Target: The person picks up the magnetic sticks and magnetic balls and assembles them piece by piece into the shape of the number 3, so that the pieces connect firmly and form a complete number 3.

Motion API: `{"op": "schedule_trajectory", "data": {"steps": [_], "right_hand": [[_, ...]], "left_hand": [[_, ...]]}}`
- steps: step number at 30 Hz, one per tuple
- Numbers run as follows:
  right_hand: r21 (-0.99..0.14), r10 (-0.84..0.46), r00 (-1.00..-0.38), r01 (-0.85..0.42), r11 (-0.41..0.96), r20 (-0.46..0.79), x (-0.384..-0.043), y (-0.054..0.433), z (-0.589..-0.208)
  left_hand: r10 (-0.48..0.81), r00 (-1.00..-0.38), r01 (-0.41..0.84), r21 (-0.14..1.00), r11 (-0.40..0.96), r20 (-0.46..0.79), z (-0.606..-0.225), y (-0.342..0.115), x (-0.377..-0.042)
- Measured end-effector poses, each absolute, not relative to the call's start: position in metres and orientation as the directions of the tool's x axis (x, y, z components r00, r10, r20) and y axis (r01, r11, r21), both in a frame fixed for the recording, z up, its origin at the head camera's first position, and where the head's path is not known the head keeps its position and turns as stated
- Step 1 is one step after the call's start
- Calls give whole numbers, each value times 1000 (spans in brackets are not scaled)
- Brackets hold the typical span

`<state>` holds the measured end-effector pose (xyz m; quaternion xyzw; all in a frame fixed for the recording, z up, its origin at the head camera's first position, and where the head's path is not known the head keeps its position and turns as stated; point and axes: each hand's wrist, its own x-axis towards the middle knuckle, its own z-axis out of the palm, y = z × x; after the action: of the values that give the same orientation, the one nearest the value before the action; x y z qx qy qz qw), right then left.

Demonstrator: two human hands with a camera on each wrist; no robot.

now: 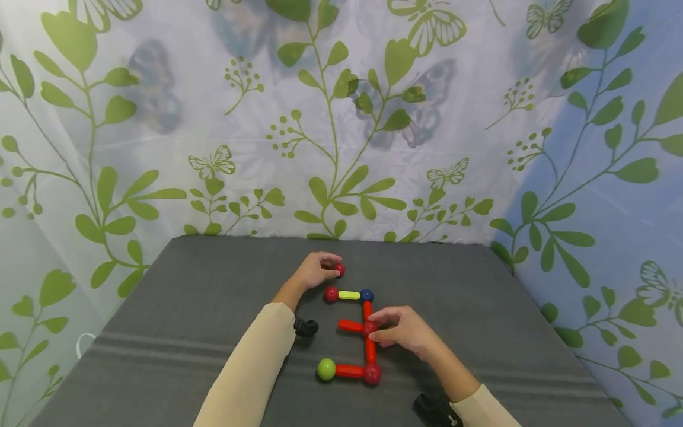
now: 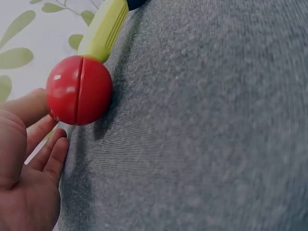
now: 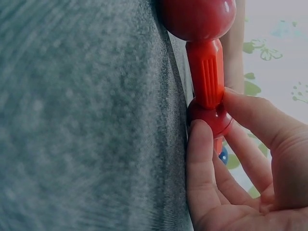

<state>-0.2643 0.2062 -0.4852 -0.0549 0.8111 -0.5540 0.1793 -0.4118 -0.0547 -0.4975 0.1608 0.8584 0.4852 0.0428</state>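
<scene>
A flat figure of magnetic-looking balls and rods lies on the grey table. My right hand [image 1: 407,332] pinches its middle red ball [image 3: 211,118] between thumb and fingers. From that ball a short red rod [image 1: 350,325] points left with a free end. Beyond the figure, my left hand [image 1: 316,270] pinches a separate red ball [image 1: 340,270]. Nearer lies another red ball [image 2: 79,90], joined by a yellow rod [image 2: 104,30] to a blue ball [image 1: 366,296]. At the near end, a red ball [image 1: 372,373] joins a red rod [image 1: 349,371] and a green ball [image 1: 326,369].
Black wrist devices show at the left wrist [image 1: 306,327] and the right wrist [image 1: 436,410]. The grey cloth-covered table [image 1: 213,279] reaches back to a leaf-and-butterfly curtain [image 1: 341,148], which also hangs along both sides.
</scene>
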Motion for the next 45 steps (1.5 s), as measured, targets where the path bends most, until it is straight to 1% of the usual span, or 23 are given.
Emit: {"op": "schedule_trajectory", "data": {"steps": [10,24,32,36,45], "right_hand": [[-910,-270,-931,128,394,-248,-265,207,-484],[-913,-283,-927,122,390,-245,-265,207,-484],[-910,-278,-927,129,393,-251,-266,206,-484],[-909,-276,-928,127,396,-249,-266,205,-484],[-913,-286,-926,121,390,-245,-265,206,-485]], "left_hand": [[277,-956,226,832,506,91,-500,-48,-412],[291,-950,240,856,457,111,-496,-61,-405],[314,-944,223,900,375,103,-484,-73,-394],[323,-940,227,905,360,108,-479,-76,-387],[387,-909,295,893,340,153,-473,-84,-359]]}}
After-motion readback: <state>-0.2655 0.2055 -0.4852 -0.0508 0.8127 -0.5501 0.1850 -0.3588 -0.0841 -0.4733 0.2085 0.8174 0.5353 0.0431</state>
